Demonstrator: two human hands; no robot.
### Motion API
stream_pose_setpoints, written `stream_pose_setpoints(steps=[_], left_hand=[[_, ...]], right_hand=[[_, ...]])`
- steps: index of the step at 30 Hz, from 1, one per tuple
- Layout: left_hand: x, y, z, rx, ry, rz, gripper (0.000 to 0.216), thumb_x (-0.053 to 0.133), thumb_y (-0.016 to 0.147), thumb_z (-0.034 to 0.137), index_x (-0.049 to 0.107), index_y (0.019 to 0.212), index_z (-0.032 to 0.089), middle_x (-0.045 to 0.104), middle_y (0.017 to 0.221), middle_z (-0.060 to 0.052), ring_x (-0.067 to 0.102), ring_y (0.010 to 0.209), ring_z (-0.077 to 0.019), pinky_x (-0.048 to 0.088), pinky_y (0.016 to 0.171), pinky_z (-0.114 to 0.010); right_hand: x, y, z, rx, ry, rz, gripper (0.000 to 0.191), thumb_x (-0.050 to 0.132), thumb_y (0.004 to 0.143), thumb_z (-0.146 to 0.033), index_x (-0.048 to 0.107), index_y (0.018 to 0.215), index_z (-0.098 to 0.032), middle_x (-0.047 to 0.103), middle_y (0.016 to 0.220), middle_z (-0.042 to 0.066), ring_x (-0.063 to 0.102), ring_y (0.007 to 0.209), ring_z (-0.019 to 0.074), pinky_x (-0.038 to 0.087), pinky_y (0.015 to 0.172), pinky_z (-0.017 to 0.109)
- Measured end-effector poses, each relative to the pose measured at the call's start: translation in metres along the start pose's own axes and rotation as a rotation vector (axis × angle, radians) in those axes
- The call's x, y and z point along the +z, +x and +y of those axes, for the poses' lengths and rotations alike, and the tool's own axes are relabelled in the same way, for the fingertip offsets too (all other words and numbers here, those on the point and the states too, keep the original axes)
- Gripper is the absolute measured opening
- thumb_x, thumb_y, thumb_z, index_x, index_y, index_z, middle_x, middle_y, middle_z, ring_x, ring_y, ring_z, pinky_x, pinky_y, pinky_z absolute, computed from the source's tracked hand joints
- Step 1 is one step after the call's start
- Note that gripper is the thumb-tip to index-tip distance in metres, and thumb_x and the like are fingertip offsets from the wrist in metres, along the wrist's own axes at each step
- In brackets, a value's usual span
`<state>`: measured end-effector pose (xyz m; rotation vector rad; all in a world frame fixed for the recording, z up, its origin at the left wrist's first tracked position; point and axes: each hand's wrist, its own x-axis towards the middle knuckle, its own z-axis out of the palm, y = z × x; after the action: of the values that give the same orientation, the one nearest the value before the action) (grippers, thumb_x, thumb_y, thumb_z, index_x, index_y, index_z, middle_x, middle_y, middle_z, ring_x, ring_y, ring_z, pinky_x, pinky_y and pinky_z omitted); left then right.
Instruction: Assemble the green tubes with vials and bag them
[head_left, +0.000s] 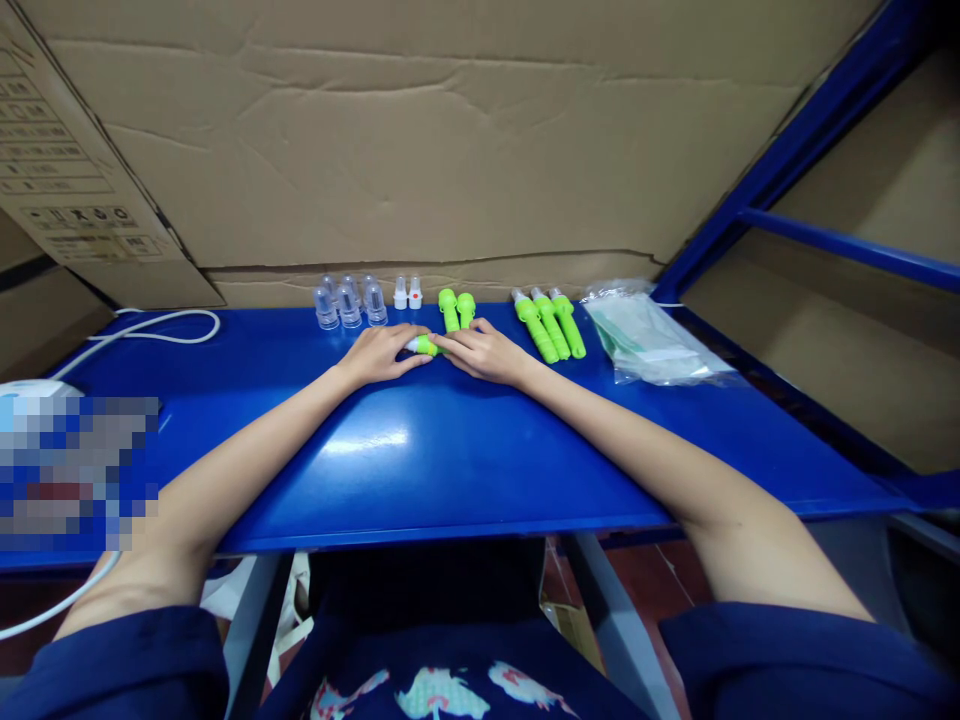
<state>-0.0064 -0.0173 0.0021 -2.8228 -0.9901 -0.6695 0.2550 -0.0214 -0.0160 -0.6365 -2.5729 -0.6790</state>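
Observation:
My left hand [382,352] and my right hand [484,352] meet at the middle of the blue table [450,450], fingers pinched on a small green piece with a white tip [422,345] held between them. Just beyond stand two short green parts [456,309]. To the right lie three long green parts with white tips [550,324]. To the left stand several clear caps [349,301] and two small white caps [407,293].
A clear plastic bag [651,338] lies at the right end of the table. A white cable [161,328] loops at the far left. Cardboard sheets [450,150] wall the back. A blue metal frame [810,130] rises on the right.

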Motion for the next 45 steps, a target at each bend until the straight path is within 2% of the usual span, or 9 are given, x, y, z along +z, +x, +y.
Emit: stream_pose_setpoints(steps=[12,24,31,36,41,45], left_hand=[[0.0022,0.0003,-0.0007,-0.007,0.07,-0.037,0.049,0.047,0.105,0.05,0.062,0.138,0.017,0.073,0.133,-0.015,0.074,0.114,-0.0286,0.057,0.089,-0.036],[0.0004,0.0007,-0.0003,-0.005,-0.035,-0.036,0.054,0.046,0.104,0.052,0.058,0.142,0.015,0.07,0.137,-0.015,0.069,0.125,-0.0285,0.056,0.101,-0.039],[0.002,0.0006,-0.0019,0.001,-0.047,-0.035,0.05,0.045,0.105,0.051,0.06,0.136,0.016,0.072,0.133,-0.014,0.07,0.121,-0.0282,0.057,0.097,-0.038],[0.001,0.0008,-0.0012,-0.01,-0.026,-0.056,0.049,0.044,0.105,0.05,0.059,0.138,0.016,0.071,0.135,-0.015,0.07,0.122,-0.0284,0.056,0.097,-0.038],[-0.0014,0.0018,0.0009,-0.029,0.014,-0.11,0.048,0.042,0.106,0.042,0.056,0.142,0.013,0.068,0.14,-0.016,0.068,0.126,-0.0314,0.055,0.101,-0.043],[-0.0028,0.0019,0.0026,-0.033,-0.004,-0.102,0.048,0.041,0.106,0.042,0.057,0.141,0.013,0.068,0.14,-0.016,0.068,0.126,-0.0309,0.055,0.101,-0.042]], right_hand=[[0.001,-0.0014,0.001,0.0,0.005,-0.009,0.045,0.033,0.111,-0.026,0.057,0.145,-0.009,0.075,0.11,0.017,0.067,0.095,0.0236,0.043,0.086,0.04],[-0.0002,-0.0014,0.0,-0.003,-0.029,0.018,0.042,0.034,0.111,-0.025,0.061,0.14,-0.011,0.075,0.112,0.017,0.067,0.096,0.0226,0.041,0.086,0.038],[-0.0006,-0.0008,0.0002,0.001,-0.02,0.005,0.043,0.032,0.111,-0.026,0.061,0.14,-0.011,0.076,0.112,0.016,0.067,0.096,0.0226,0.041,0.086,0.038],[0.0006,-0.0009,0.0002,0.007,-0.024,0.006,0.044,0.032,0.111,-0.026,0.061,0.14,-0.01,0.076,0.112,0.017,0.067,0.096,0.0235,0.042,0.086,0.039],[0.0009,-0.0011,0.001,0.008,-0.028,0.005,0.044,0.032,0.111,-0.027,0.061,0.141,-0.011,0.076,0.112,0.017,0.068,0.096,0.0241,0.043,0.086,0.04],[0.0013,-0.0015,0.0014,0.018,-0.018,-0.016,0.044,0.032,0.111,-0.027,0.06,0.142,-0.012,0.076,0.116,0.017,0.068,0.099,0.0246,0.043,0.087,0.04]])
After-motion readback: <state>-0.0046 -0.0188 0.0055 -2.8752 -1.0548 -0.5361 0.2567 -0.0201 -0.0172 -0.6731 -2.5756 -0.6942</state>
